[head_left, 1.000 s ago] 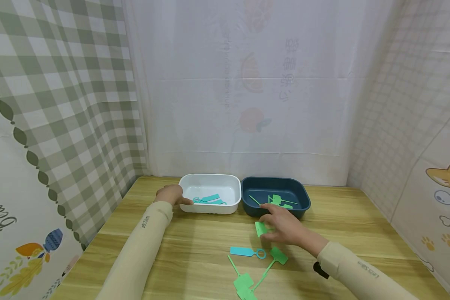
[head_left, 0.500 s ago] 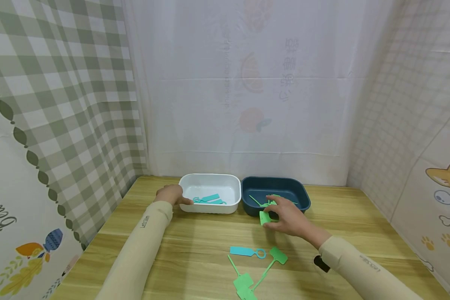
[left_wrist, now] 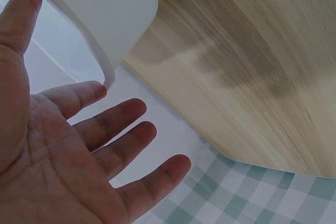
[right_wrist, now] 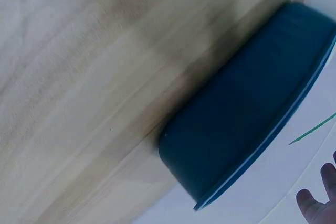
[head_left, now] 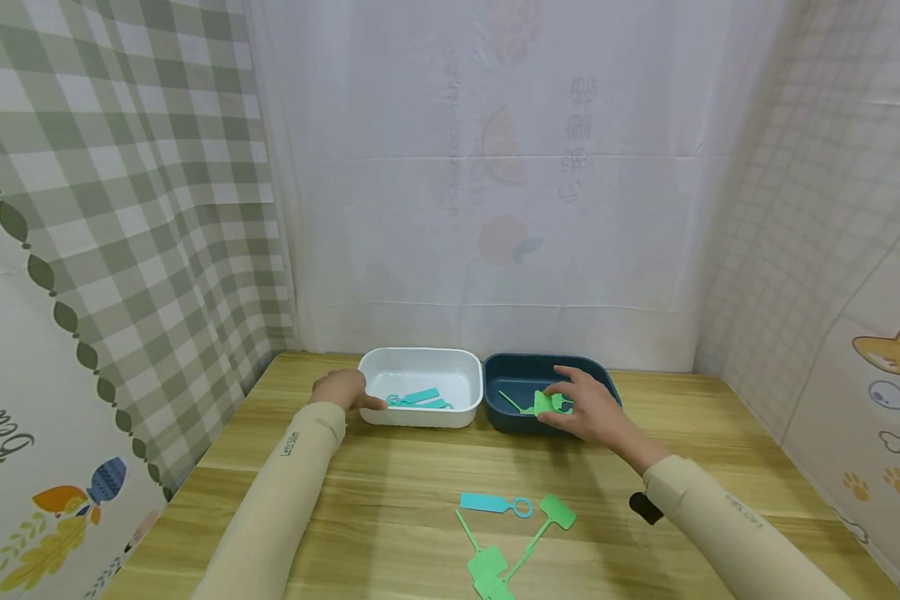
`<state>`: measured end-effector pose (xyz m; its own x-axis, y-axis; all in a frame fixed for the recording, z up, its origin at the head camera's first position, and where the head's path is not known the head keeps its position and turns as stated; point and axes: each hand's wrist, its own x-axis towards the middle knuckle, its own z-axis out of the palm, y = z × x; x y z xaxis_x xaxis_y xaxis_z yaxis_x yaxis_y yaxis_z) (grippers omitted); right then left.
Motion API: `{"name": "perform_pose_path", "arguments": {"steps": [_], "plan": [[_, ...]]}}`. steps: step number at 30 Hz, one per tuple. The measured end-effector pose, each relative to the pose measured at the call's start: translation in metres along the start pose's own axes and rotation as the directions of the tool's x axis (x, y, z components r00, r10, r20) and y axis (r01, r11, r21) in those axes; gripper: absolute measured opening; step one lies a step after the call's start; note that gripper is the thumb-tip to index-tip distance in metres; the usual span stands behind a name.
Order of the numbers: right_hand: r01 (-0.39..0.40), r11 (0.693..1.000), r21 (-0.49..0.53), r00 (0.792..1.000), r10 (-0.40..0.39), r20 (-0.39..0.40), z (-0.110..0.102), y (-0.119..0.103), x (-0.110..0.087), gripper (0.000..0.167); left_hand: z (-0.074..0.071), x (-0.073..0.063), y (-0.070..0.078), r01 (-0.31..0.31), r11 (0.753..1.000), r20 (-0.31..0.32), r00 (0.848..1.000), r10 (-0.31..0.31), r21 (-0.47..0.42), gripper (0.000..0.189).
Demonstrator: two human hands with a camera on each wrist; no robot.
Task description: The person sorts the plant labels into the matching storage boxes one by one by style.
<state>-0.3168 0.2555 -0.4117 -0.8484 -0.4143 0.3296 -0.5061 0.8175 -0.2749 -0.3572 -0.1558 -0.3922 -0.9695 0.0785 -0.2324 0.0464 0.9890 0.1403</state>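
My right hand (head_left: 592,410) pinches a green cable tie with a square label flag (head_left: 543,403) above the dark blue bin (head_left: 498,422). Its thin green tail (right_wrist: 313,129) shows beside the fingers in the right wrist view. Other green ties lie inside the bin, partly covered by the hand. At the left end of the white bin (head_left: 420,417), my left hand (head_left: 343,390) touches the rim with thumb and index fingertips, spread apart. The remaining left fingers (left_wrist: 115,124) extend loosely outside it. Blue tags with ring ends (head_left: 420,396) lie in the white bin.
On the wooden table (head_left: 390,508), a blue ring tag (head_left: 483,502) lies in front of the bins. Several green flag ties lie nearer, including one at the right (head_left: 557,511) and one at the left (head_left: 487,562). Cloth curtains (head_left: 592,250) enclose the back and sides.
My right hand has carried the green cable tie away from me, from over the table in front of the dark blue bin to over the bin. The left hand has stayed in place.
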Motion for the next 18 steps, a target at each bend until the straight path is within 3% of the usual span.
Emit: {"name": "perform_pose_path", "arguments": {"steps": [8,18], "plan": [[-0.113,0.99,0.084,0.993,0.114,-0.009,-0.009,0.017,0.006,0.047,0.002,0.001,-0.001,-0.012,1.0,-0.012,1.0,0.012,0.006,0.051],[-0.198,0.969,0.146,0.979,0.202,-0.009,-0.013,0.028,0.011,0.055,0.002,0.002,-0.001,-0.007,1.0,-0.011,1.0,0.007,0.001,0.051]]}}
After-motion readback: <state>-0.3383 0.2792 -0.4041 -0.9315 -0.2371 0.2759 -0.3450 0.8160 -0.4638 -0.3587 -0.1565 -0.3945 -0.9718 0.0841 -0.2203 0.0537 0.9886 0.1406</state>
